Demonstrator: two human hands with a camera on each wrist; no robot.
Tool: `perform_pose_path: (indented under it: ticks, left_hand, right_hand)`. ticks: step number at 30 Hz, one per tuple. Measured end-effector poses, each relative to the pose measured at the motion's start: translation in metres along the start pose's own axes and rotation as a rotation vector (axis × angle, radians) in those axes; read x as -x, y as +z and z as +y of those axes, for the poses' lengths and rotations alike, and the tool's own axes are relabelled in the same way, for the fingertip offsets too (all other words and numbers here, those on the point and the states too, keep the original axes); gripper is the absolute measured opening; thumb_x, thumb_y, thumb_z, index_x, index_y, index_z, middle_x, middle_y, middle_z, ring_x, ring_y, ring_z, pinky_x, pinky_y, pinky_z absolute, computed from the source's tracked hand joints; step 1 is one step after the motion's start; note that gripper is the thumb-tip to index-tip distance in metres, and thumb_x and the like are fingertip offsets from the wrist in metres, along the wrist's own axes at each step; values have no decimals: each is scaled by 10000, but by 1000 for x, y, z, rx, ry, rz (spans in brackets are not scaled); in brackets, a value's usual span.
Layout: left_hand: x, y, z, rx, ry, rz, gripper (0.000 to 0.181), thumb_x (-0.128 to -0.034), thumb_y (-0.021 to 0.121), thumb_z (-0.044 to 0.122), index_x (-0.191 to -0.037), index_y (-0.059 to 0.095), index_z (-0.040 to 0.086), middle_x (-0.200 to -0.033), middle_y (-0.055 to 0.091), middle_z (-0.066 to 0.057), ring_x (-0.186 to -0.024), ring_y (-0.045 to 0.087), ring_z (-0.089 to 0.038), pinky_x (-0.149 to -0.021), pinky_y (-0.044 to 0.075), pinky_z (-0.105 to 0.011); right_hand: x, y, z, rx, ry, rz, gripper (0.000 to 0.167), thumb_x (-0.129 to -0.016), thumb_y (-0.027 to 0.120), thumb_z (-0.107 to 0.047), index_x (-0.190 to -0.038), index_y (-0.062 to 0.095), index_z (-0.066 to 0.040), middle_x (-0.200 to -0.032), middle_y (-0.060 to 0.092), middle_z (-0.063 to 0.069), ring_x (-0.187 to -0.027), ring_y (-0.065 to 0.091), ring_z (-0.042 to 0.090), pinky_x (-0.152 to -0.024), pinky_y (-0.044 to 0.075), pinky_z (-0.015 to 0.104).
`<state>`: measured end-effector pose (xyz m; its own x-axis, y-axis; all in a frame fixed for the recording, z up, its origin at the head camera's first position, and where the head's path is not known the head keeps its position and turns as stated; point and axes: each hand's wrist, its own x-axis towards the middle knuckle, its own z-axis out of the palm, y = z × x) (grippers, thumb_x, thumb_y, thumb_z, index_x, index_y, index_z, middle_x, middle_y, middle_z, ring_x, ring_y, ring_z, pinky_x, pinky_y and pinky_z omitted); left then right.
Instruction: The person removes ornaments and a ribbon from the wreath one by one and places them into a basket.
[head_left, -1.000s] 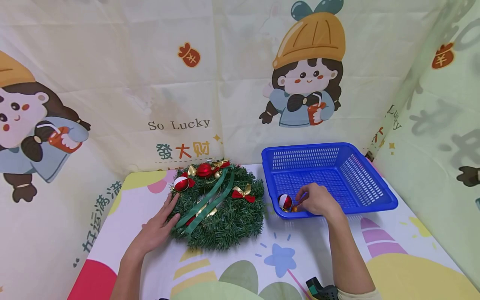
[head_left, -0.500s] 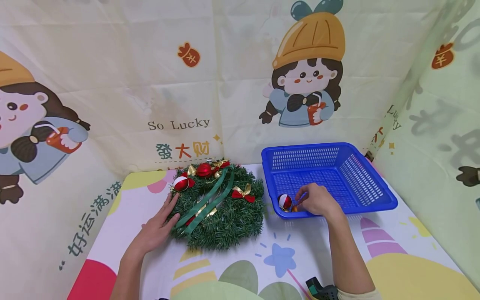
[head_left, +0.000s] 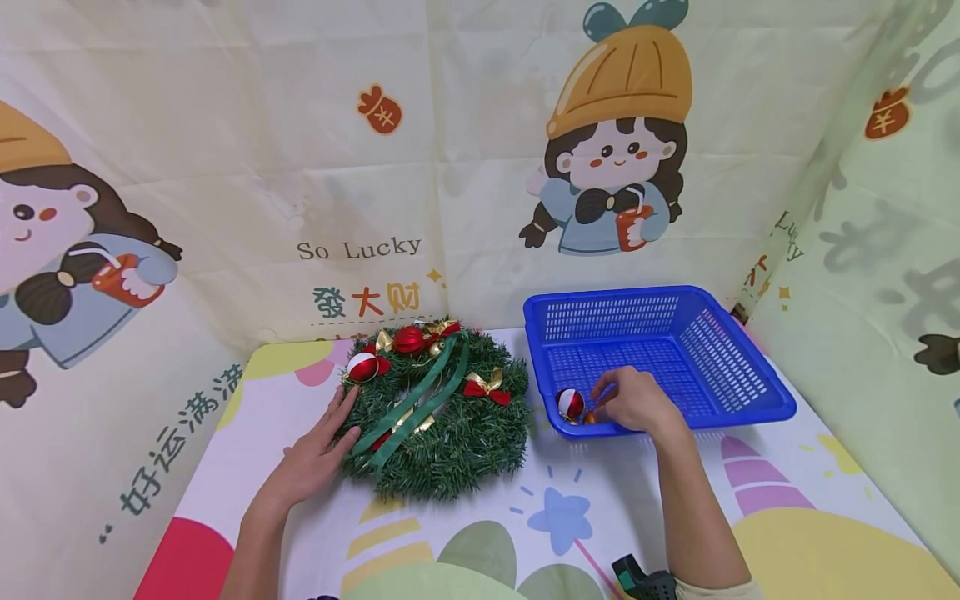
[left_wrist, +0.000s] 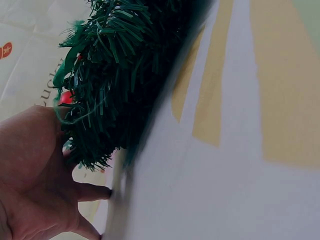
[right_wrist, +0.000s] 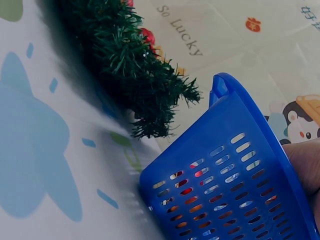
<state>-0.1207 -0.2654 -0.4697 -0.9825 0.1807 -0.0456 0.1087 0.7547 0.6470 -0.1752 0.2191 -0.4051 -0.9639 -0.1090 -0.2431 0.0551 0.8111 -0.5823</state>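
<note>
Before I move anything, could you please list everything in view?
Wreath: one, green, left on tablecloth
Basket: one, blue, right of wreath
Ribbon: two strands, green, across wreath
Bows: at least three, red and gold, on wreath
Plain bauble: one, red, wreath's far edge
Two-tone baubles: at least two, red and white, on wreath and in basket
Small ornament: one, gold, beside plain bauble
Part-hidden ornament: at least one, orange, basket's near left corner
Tablecloth: one, white with prints, underneath
Backdrop: one or more, cream with prints, behind
Device: one, dark, at right forearm
Left hand: one, bare, touching wreath
Right hand: one, bare, inside basket
</note>
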Motion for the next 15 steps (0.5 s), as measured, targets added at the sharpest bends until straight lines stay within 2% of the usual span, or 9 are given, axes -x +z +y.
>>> perform_pose_path:
  ticks: [7, 15]
  left_hand:
    - [0, 0, 1, -3, 5, 5, 676, -1116, 437, 452, -1693, 121, 297, -1769, 47, -99, -1533, 225, -557, -886, 18, -992]
    - [1, -1, 3, 1, 2, -1, 675, -1118, 440, 439, -1693, 118, 294, -1768, 45, -102, -1534, 213, -561, -892, 12, -990]
  right_hand:
    - [0, 0, -1, -14, -13, 19, 211, -832, 784, -45, -1038, 747, -21, -966, 780, 125, -914, 714, 277, -873, 586, 503]
    - [1, 0, -2, -29, -17, 49, 244, -849, 798, -74, -1080, 743, -17, -1020, 781, 162, -965, 723, 323, -909, 589, 531]
